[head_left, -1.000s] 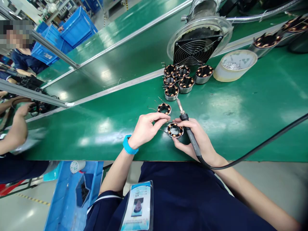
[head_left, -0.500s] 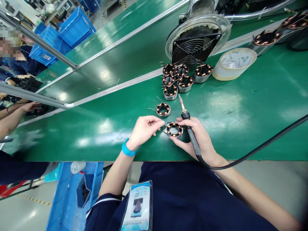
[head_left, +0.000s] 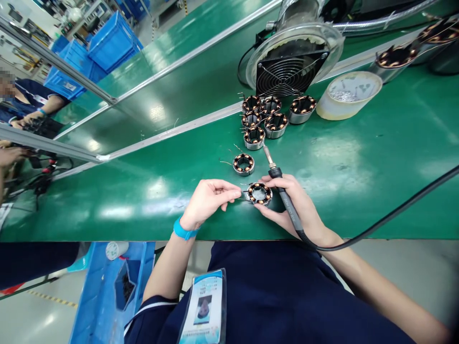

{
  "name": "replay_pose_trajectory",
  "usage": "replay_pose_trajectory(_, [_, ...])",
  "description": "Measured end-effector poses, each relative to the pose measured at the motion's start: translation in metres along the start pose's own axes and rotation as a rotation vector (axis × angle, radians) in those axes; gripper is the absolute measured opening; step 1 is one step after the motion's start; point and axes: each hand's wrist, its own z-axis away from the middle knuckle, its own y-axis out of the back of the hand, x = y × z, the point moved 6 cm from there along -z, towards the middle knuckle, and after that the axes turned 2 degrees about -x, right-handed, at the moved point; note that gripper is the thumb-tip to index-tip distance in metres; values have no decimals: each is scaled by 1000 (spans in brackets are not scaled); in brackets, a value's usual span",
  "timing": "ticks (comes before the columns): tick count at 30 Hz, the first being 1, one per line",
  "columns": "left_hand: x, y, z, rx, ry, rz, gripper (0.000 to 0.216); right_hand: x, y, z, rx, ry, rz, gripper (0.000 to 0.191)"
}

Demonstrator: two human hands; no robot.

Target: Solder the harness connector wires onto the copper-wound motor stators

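Observation:
My right hand (head_left: pixel 301 208) grips a small ring-shaped motor stator (head_left: pixel 269 195) with copper coils between thumb and fingertips. The same hand also holds a soldering iron (head_left: pixel 291 208), its metal tip pointing up and away, near the standing stators. To the left, my left hand (head_left: pixel 213 200) is closed in a pinch beside the stator's thin wire leads (head_left: pixel 244 199). Something short and dark shows at its fingertips; I cannot make out what it is. Just beyond lies another stator (head_left: pixel 243 165) with loose wire ends.
Several stators (head_left: pixel 276 125) stand grouped before a black fan guard (head_left: pixel 285 76) on an extraction duct. A white cup (head_left: pixel 349 98) with silvery bits stands right of them. The iron's cable (head_left: pixel 390 215) runs right. Across the left frame, a co-worker's hands (head_left: pixel 30 117) handle dark parts.
My left hand has moved slightly left, away from the held stator. My right hand, with stator and iron, has barely moved. At left, the near co-worker's arm has drawn back and dark cabling now shows.

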Motion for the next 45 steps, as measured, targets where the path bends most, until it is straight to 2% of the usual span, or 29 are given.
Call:
replay_pose_trajectory(5, [4, -7, 0, 53, -45, 20, 30, 1, 1, 0, 6, -10, 7, 46])
replay_pose_trajectory(10, [-6, -19, -9, -88, 47, 226, 30, 0, 1, 0, -5, -4, 9, 47])
replay_pose_trajectory(12, [-10, -19, -9, -99, 55, 279, 32, 1, 1, 1, -2, -10, 9, 47])
replay_pose_trajectory(16, [-11, -7, 2, -22, 22, 155, 32, 1, 1, 1, 2, -17, 12, 47])
replay_pose_trajectory(22, [-14, -10, 16, -27, 26, 69, 32, 2, 0, 2, 4, -29, 3, 47])
replay_pose_trajectory(25, [-16, -17, 12, -17, 8, 104, 33, 1, 1, 3, 5, -34, 13, 47])
replay_pose_trajectory(29, [-21, -38, 0, -139, 65, 303, 40, 3, 7, 2, 10, -31, 28, 47])
replay_pose_trajectory(32, [-18, -42, -8, -110, 28, 319, 42, 13, 18, -2, 39, -35, 63, 47])
replay_pose_trajectory(35, [-14, -25, -5, 34, -39, 284, 42, 30, 35, -11, 81, -57, 126, 53])
replay_pose_trajectory(39, [-24, 27, 24, 335, -99, 279, 35, 40, 59, -32, 136, -33, 272, 57])
replay_pose_trajectory(42, [-44, 64, 53, 516, -99, 337, 23, 28, 67, -46, 181, 14, 459, 50])
replay_pose_trajectory(45, [-60, 77, 64, 595, -100, 435, 28, 7, 52, -53, 183, 98, 488, 50])
